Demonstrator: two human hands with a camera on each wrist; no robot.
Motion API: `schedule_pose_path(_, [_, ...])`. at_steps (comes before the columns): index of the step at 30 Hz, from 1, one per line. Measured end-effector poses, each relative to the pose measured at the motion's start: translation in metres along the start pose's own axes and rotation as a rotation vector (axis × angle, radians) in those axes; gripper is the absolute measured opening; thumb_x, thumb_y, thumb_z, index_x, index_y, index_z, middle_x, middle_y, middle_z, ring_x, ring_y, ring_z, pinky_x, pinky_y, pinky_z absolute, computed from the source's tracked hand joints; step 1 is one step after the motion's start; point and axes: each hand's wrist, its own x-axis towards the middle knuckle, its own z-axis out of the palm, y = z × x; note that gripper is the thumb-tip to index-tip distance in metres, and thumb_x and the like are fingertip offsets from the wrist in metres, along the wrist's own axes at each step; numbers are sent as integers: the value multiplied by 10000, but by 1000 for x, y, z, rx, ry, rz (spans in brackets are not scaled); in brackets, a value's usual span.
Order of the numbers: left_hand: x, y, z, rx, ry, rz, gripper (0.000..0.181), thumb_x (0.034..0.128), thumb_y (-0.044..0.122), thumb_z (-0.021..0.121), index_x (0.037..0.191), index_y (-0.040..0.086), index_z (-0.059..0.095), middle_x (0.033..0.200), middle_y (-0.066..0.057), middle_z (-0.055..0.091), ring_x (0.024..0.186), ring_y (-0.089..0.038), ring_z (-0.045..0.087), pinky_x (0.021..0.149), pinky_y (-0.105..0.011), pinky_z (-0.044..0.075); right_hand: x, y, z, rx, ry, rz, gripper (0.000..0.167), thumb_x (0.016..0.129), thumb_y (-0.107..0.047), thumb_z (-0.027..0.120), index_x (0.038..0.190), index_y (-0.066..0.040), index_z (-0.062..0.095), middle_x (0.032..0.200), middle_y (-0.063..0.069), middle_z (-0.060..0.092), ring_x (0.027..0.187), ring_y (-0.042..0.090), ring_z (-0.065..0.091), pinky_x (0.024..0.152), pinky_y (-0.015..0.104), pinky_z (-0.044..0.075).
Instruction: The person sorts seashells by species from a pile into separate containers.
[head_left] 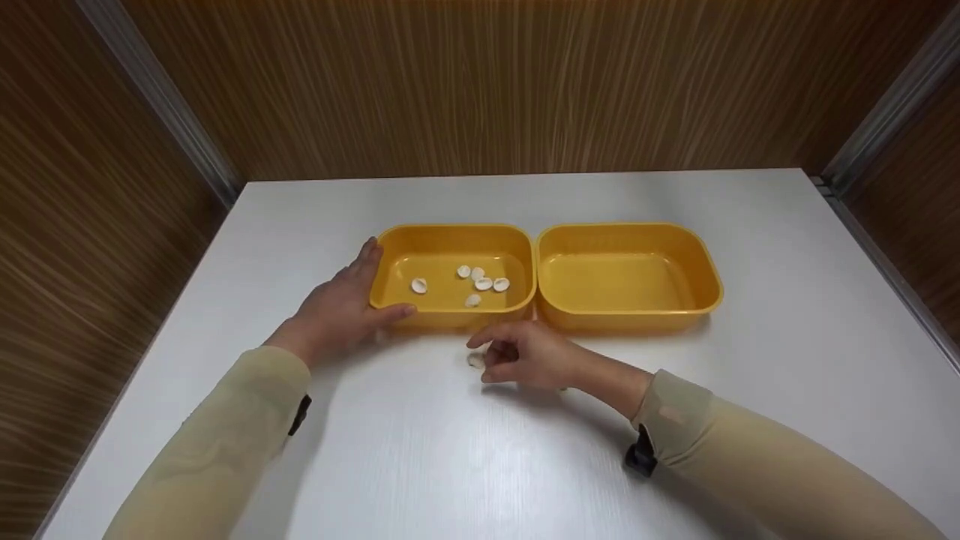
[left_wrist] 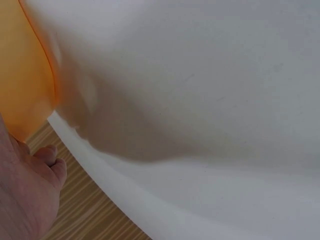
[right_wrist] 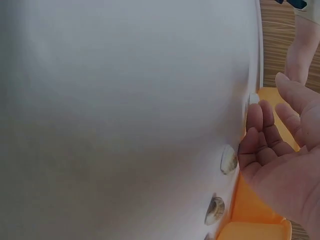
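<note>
My left hand [head_left: 341,307] rests against the left end of the left yellow bin [head_left: 450,321], its thumb lying across the front rim. Several small white shells [head_left: 419,286] lie on that bin's floor. In front of the bins, my right hand [head_left: 529,352] hovers low over the table, fingers bent, with a gap between thumb and index finger. One pale shell [head_left: 475,361] is on the table at that gap. The right wrist view shows a ridged shell [right_wrist: 229,160] beside the curled fingers and a brown-and-white shell [right_wrist: 215,210] farther down.
A second yellow bin [head_left: 630,321] stands against the right end of the first. Both are on a white table [head_left: 420,465]. Wood-grain panels [head_left: 480,90] enclose the back and sides.
</note>
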Motion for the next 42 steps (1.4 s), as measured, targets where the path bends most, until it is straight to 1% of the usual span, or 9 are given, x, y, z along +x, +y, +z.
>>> schedule_pose_path(2, [0, 0, 0, -2, -1, -7, 1236, 895, 859, 550, 1705, 190, -100, 1780, 21, -83, 1614, -339, 178, 1274, -551, 221, 0, 1, 0, -2, -4, 19, 431, 899, -25, 840, 1304, 9, 695, 938, 42, 722, 841, 111, 629, 747, 210, 522])
schedule_pose_path(6, [0, 0, 0, 5, -4, -11, 1239, 895, 861, 547, 1702, 189, -111, 1781, 12, -83, 1613, -338, 178, 1274, -548, 224, 2, 5, 2, -50, -9, 30, 459, 886, -25, 851, 1315, 3, 690, 941, 33, 708, 852, 92, 622, 784, 214, 533])
schedule_pose_path(9, [0, 0, 0, 10, -6, -3, 1234, 904, 857, 534, 1700, 175, -117, 1780, 0, -86, 1612, -352, 177, 1271, -557, 226, 4, 6, 3, -90, -9, 30, 469, 878, -43, 866, 1314, -11, 696, 943, 38, 703, 845, 87, 613, 780, 214, 530])
schedule_pose_path(12, [0, 0, 0, 9, -7, -3, 1232, 903, 862, 528, 1701, 174, -110, 1778, 14, -95, 1614, -346, 170, 1272, -553, 226, 5, 7, 4, -109, -12, 36, 473, 877, -54, 870, 1318, -29, 699, 949, 41, 696, 841, 86, 601, 772, 217, 523])
schedule_pose_path(19, [1, -1, -1, -1, 12, 21, 1245, 891, 869, 537, 1711, 148, -61, 1781, 9, -72, 1614, -327, 182, 1269, -539, 243, 6, 7, 7, -166, -7, 0, 440, 882, -38, 853, 1293, -57, 698, 922, 36, 665, 826, 110, 581, 755, 236, 508])
schedule_pose_path(22, [1, -2, 0, 3, 14, 17, 1260, 879, 885, 532, 1711, 147, -59, 1782, 3, -60, 1612, -319, 191, 1269, -530, 250, 6, 8, 9, -177, -2, -11, 432, 885, -39, 850, 1289, -50, 698, 917, 42, 659, 823, 120, 578, 749, 238, 506])
schedule_pose_path(26, [2, -2, 0, 0, 13, 16, 1249, 891, 864, 547, 1711, 145, -61, 1783, -7, -55, 1609, -329, 196, 1268, -537, 249, 6, 7, 9, -186, 2, -12, 425, 887, -41, 850, 1285, -41, 700, 912, 43, 653, 822, 128, 576, 746, 241, 503])
schedule_pose_path(34, [1, -2, 1, -11, 10, -4, 1257, 872, 887, 543, 1711, 193, -84, 1784, 4, -52, 1606, -342, 204, 1263, -558, 249, 6, 5, 10, -218, 6, -23, 411, 883, -54, 860, 1264, -17, 710, 900, 30, 648, 820, 116, 570, 750, 241, 507])
schedule_pose_path(42, [-1, 0, 0, -19, 12, -17, 1241, 875, 885, 539, 1706, 233, -111, 1786, 15, -35, 1597, -349, 230, 1259, -568, 253, 6, 6, 11, -214, 7, -10, 402, 881, -66, 867, 1252, -24, 717, 894, 14, 646, 814, 98, 560, 749, 238, 504])
